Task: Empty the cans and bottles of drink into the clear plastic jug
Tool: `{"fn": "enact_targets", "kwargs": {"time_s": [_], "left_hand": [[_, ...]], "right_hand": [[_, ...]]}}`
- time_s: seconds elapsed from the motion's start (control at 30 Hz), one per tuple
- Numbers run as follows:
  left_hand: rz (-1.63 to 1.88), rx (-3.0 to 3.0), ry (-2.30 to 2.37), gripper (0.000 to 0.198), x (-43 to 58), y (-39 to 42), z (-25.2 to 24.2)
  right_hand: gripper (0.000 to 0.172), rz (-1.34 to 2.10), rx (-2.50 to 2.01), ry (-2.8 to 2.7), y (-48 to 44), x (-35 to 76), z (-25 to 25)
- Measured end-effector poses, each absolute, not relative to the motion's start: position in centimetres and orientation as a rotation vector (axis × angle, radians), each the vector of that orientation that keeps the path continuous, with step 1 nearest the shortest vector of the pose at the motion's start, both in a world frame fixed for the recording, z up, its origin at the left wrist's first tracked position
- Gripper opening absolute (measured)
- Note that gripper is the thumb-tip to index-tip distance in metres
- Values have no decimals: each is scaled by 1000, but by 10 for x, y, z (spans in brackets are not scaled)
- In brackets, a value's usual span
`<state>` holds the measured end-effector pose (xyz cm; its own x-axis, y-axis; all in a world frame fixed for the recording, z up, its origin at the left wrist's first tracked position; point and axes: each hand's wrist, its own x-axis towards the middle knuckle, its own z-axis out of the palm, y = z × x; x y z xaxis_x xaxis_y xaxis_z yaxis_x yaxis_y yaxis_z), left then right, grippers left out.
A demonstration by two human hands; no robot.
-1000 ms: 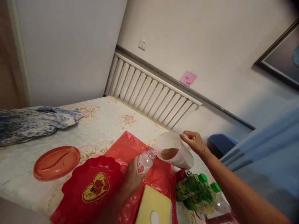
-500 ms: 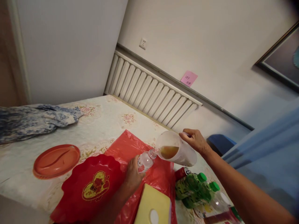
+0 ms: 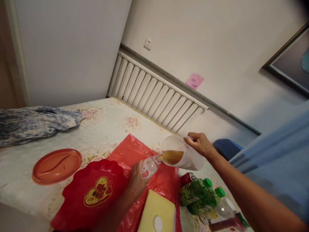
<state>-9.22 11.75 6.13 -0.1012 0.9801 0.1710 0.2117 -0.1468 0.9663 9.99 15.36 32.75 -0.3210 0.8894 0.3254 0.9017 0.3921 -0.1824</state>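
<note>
My left hand point(image 3: 138, 182) is wrapped round a clear plastic bottle point(image 3: 150, 166) with a red-and-white label, above a red plastic sheet. The bottle is uncapped and leans toward the right. By its handle, my right hand point(image 3: 200, 144) grips a translucent pitcher point(image 3: 193, 159) tipped to the left. Brownish-yellow liquid point(image 3: 172, 157) lies in the pitcher and reaches its lip, which is at the bottle's mouth. A thin yellowish stream shows there. How much liquid is inside the bottle cannot be made out.
A red scalloped tray point(image 3: 79, 193), an orange lid point(image 3: 58, 166) and bunched cloth point(image 3: 38, 125) occupy the left. Near the front are a yellow box point(image 3: 156, 206), a red can point(image 3: 187, 178) and several bottles point(image 3: 202, 193) under my right arm. A radiator point(image 3: 154, 93) stands behind.
The liquid in the pitcher has come forward to its lip, and a yellowish stream now shows at the bottle's mouth. Both hands keep their holds, nearly unmoved.
</note>
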Motion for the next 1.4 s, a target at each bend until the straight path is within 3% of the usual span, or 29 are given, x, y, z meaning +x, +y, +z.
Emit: {"fn": "enact_targets", "kwargs": {"time_s": [1.4], "left_hand": [[1313, 1413, 1353, 67, -91, 119, 58]], "right_hand": [[36, -1, -1549, -2240, 151, 101, 321]]}}
